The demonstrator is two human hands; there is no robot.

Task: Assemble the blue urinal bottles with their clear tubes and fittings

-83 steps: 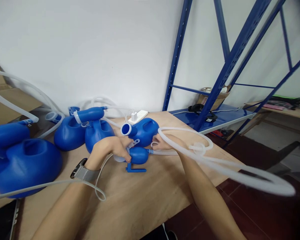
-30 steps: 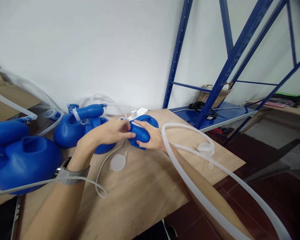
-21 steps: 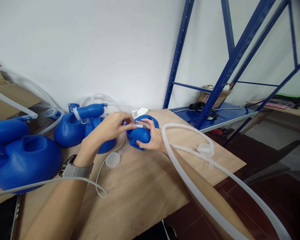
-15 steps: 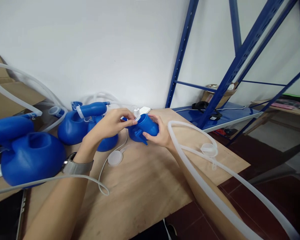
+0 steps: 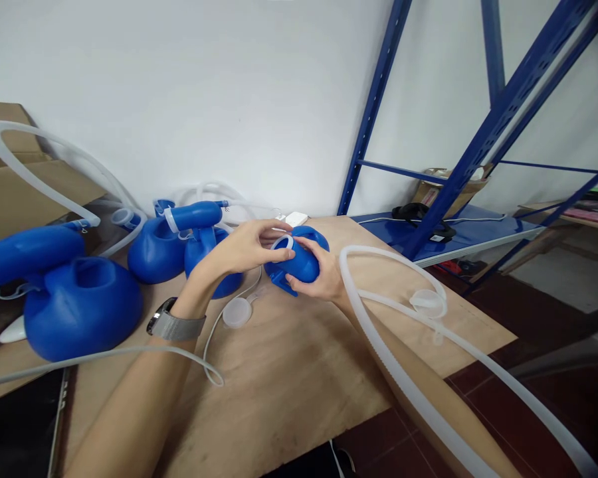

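My right hand (image 5: 323, 275) grips a small blue plastic funnel piece (image 5: 296, 262) just above the wooden table (image 5: 299, 372). My left hand (image 5: 246, 245) pinches the white ring (image 5: 282, 241) at the piece's mouth. A blue jug (image 5: 311, 236) sits right behind them. A translucent round cap (image 5: 236, 312) on a thin strap lies on the table below my left hand. A thick translucent hose (image 5: 403, 385) loops over my right forearm, with a second cap (image 5: 427, 302) beside it.
Several blue jugs with spouts (image 5: 82, 309) (image 5: 157, 242) and hoses crowd the left of the table. A thin white cable (image 5: 129, 355) crosses my left arm. A phone (image 5: 20, 431) lies at the front left. A charger block (image 5: 295, 218) is by the wall. Blue metal shelving (image 5: 458, 166) stands right.
The blue piece has been lifted off the table and turned so its mouth faces my left hand, whose fingers now pinch the white ring. The view has shifted right.
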